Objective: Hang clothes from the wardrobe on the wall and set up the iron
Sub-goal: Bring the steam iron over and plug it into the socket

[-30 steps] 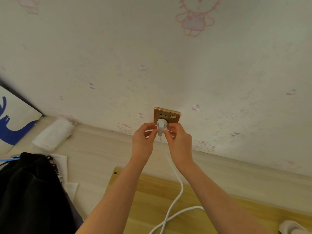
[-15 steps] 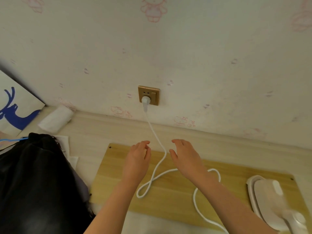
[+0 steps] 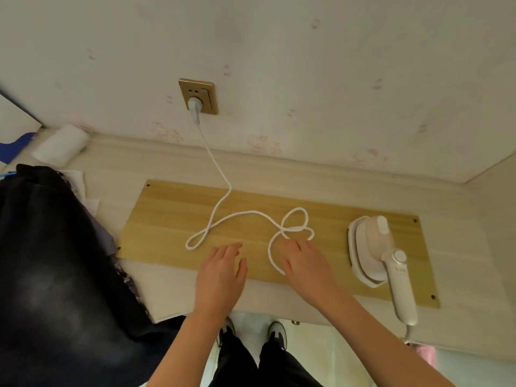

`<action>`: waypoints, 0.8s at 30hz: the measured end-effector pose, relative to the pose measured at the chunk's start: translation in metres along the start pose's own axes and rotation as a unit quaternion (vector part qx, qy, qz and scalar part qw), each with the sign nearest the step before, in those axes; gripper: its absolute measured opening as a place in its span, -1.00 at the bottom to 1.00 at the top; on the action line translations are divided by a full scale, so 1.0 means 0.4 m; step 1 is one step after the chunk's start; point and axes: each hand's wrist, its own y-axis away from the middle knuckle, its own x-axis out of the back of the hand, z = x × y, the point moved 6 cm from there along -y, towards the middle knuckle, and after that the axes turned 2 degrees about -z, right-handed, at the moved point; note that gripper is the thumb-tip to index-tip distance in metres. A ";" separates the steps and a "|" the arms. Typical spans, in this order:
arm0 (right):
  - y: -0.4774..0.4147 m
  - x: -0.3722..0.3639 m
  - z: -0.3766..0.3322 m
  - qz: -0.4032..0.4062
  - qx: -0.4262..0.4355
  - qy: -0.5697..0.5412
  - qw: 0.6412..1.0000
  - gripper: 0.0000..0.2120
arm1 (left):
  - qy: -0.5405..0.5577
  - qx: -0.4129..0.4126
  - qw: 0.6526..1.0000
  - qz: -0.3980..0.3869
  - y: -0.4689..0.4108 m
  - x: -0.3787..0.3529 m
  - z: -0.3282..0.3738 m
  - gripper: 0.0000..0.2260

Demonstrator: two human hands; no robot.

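A white plug [image 3: 194, 107] sits in the gold wall socket [image 3: 208, 96]. Its white cord [image 3: 223, 188] drops down the wall and loops across a wooden board [image 3: 167, 216] on the table. A white handheld iron [image 3: 375, 252] lies on the board's right end, handle toward me. My left hand [image 3: 220, 277] hovers over the board's front edge with fingers straight, holding nothing. My right hand [image 3: 305, 270] is beside it, fingers relaxed, just in front of the cord's knot-like loop [image 3: 296, 226]; I cannot tell whether it touches the cord.
A black garment [image 3: 55, 275] lies heaped on the table's left part. A rolled white cloth [image 3: 60, 145] rests against the wall at the far left, next to a blue-and-white panel [image 3: 14, 135]. My shoes [image 3: 276, 333] show below the table edge. Something pink [image 3: 425, 356] is at lower right.
Both hands let go of the plug at the socket and drew back toward me over the board. The view dropped, bringing the iron and more of the cord into sight.
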 end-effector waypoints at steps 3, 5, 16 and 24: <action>0.071 -0.024 0.021 -0.001 -0.009 -0.006 1.000 -0.73 | 0.005 -0.012 1.000 -0.015 0.052 -0.023 0.031 -0.72; 0.110 -0.038 0.027 -0.002 -0.026 -0.008 1.000 -0.67 | 0.005 -0.027 0.999 -0.023 0.081 -0.031 0.043 -0.72; 0.361 -0.142 -0.054 0.027 -0.126 -0.025 0.991 -0.61 | -0.013 -0.152 0.987 -0.053 0.270 -0.001 0.010 -0.74; 0.633 -0.223 -0.163 0.052 -0.204 -0.050 0.976 -0.62 | -0.018 -0.188 0.976 -0.109 0.471 0.050 -0.039 -0.72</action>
